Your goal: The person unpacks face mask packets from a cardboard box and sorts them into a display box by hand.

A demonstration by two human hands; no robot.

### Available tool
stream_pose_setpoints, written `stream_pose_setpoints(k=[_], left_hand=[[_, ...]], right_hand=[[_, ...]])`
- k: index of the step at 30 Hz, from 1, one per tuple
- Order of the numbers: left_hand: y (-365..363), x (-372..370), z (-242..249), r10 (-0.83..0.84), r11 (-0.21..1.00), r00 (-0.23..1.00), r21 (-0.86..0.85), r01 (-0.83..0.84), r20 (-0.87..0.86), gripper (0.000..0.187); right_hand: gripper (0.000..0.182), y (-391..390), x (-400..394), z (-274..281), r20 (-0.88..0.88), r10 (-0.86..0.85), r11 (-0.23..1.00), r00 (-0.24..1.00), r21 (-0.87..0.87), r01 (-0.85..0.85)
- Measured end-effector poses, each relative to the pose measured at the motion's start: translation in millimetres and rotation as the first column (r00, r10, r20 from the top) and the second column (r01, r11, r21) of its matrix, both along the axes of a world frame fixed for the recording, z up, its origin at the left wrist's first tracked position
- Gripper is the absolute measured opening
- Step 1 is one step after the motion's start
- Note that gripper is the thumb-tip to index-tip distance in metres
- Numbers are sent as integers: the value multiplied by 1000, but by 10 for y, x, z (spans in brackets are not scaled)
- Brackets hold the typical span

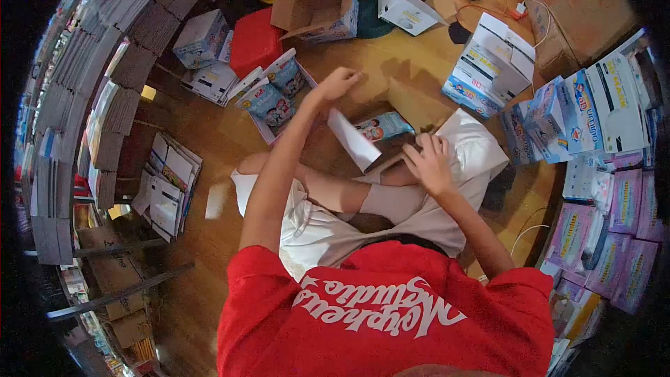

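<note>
An open carton with a white flap and a brown flap stands before my crossed legs. A blue packet with cartoon pictures shows inside it. Above the carton's left side is my left hand, its fingers loosely bent and nothing visible in them. My right hand is at the carton's near right edge, close to the packet, with fingers bent and apart. Left of the carton, an open tray-like box holds several blue and white packets.
Stacked flat cartons line the left. Ahead are a red stool-like object, an open brown box and white boxes. Blue boxes and pink boxes are piled at right. A cable runs at the upper right.
</note>
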State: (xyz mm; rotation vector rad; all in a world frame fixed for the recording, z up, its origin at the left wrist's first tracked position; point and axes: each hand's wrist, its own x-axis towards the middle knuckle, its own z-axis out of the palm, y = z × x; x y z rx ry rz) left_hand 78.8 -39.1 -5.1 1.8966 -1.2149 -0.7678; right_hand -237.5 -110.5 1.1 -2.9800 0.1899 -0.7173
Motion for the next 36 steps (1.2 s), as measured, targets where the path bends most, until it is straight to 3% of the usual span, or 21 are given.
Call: stream_pose_setpoints(k=[1,3,5,7,11,14,19,21,22,23,25,26,28,31,32,34,36], left_hand=[[30,-10,63,48,999,999,8,-49,7,34],[39,-81,127,166,985,936,-3,-173,309,30],[41,-197,115,236,967,786,-58,-248,571,27],[-6,-285,39,269,956,570,-142,-257,776,28],[-75,-184,-392,122,979,726,37,-200,677,46],[35,-254,-163,40,993,745,58,-105,666,62],[572,-339,39,95,995,740,-84,-53,665,79],[827,-313,26,130,991,738,-53,-126,662,82],[919,-355,93,149,986,736,-41,-162,660,84],[1005,-395,161,108,979,798,76,-190,593,92],[1131,-387,37,123,991,847,-17,-134,517,96],[1178,-375,-34,128,992,869,-67,-110,478,98],[1189,-389,-38,128,992,848,-60,-114,515,100],[1172,-473,30,133,991,839,-64,-118,527,98],[1163,-507,65,142,990,840,-67,-126,523,97],[1163,-561,91,142,988,830,-123,-89,539,96],[1194,-600,120,144,986,823,-151,-72,550,95]], right_hand=[[23,-38,-114,39,-20,39,998,999,49,-38],[20,-29,-282,42,-47,111,991,993,84,-107],[20,23,-411,15,-67,173,984,983,56,-170],[24,94,-437,-13,-108,200,956,974,238,-170],[30,22,-358,-238,-295,204,869,934,494,-34],[31,27,-165,-350,90,249,837,964,481,-261],[34,-38,178,-142,163,58,795,985,589,-144],[34,-147,303,-164,197,-77,753,977,654,-72],[33,-230,369,-208,128,-131,621,983,783,-19],[32,-344,432,-265,50,-171,469,984,883,37],[29,-635,618,-406,-40,-130,507,991,856,101],[29,-709,703,-383,-178,-76,552,981,812,190],[30,-603,915,141,-443,3,650,896,682,335],[39,-404,1098,-270,-336,269,816,903,577,-29],[49,-366,1201,-552,-394,354,854,848,506,-122],[53,-17,1211,-610,-470,41,988,882,150,34],[52,-48,1320,-706,-482,23,999,876,43,-3]])
